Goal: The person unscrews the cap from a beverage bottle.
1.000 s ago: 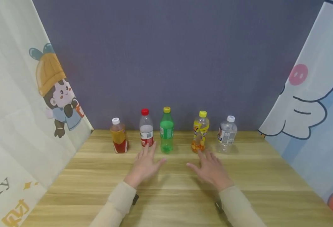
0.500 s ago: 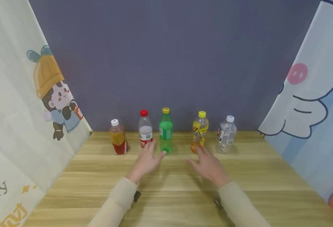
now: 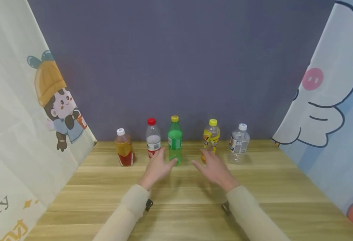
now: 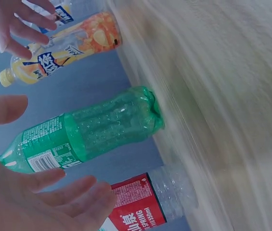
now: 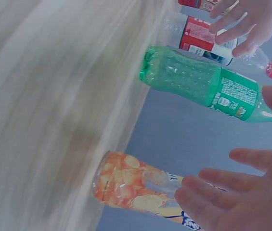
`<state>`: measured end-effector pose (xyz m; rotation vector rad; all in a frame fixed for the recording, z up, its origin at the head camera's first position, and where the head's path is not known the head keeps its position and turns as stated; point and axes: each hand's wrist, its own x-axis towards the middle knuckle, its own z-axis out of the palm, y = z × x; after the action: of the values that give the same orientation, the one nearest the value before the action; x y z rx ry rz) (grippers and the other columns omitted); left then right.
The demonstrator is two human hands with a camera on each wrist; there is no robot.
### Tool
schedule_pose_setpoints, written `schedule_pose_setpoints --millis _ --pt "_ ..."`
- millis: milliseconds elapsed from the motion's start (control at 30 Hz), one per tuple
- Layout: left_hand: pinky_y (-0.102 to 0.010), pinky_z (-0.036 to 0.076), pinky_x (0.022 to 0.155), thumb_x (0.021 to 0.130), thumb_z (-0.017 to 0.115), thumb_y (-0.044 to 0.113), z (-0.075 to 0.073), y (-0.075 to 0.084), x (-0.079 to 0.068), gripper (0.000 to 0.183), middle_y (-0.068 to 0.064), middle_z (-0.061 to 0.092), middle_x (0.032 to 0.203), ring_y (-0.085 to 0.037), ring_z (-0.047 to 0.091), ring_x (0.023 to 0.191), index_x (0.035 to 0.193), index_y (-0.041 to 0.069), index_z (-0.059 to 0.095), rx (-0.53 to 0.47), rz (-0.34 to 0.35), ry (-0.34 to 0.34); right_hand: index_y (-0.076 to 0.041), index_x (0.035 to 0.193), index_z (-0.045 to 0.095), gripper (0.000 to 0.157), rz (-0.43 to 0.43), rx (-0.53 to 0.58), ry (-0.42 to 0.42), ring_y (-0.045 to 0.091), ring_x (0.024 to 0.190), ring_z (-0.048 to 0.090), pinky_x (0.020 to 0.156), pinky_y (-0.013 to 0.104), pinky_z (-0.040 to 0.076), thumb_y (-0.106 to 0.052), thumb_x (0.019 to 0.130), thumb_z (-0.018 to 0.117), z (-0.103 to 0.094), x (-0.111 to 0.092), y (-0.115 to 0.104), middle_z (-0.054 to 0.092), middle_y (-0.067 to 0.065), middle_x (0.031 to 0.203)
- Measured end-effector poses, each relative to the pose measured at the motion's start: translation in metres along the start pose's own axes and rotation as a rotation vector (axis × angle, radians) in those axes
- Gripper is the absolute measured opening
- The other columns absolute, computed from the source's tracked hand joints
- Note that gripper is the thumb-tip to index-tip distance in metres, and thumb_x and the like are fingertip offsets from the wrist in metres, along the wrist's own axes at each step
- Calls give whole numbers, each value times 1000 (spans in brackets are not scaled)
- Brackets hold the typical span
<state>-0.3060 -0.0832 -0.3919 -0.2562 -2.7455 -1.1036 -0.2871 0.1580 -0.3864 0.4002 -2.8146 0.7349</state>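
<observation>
Fingers spread, the left hand (image 3: 157, 169) and right hand (image 3: 214, 170) hang over the wood-grain bench (image 3: 185, 214). Beyond and between them, a green plastic bottle with a yellow cap (image 3: 175, 139) stands upright, flanked by a clear red-capped plastic bottle (image 3: 153, 143) and a clear yellow-labelled plastic bottle (image 3: 211, 137).

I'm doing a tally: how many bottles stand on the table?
5, in a row at the far side of the table, left to right: amber-and-red bottle, red-capped bottle, green bottle, yellow-labelled bottle, clear white-capped bottle. None seems hidden.
</observation>
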Motion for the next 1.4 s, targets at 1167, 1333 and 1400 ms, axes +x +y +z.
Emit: schedule_pose_setpoints --millis 1167,1333,1400 --pt "-56 47 98 88 74 32 31 7 17 81 -19 54 127 -35 56 114 153 4 34 -29 73 152 -5 156 35 78 -25 114 43 41 140 42 111 61 35 -53 98 58 -6 50 -39 41 19 156" --pt "-56 46 101 88 73 33 31 8 19 88 -23 52 132 -39 53 121 156 1 27 -39 58 169 -5 156 35 78 -32 124 50 41 141 42 111 61 35 -52 97 59 -9 57 -40 41 19 157" --pt "-57 43 105 89 73 33 33 8 21 91 -24 49 138 -41 50 127 157 0 24 -41 46 165 -5 155 36 78 -36 123 56 40 141 42 112 60 35 -52 97 59 -10 60 -41 41 19 157"
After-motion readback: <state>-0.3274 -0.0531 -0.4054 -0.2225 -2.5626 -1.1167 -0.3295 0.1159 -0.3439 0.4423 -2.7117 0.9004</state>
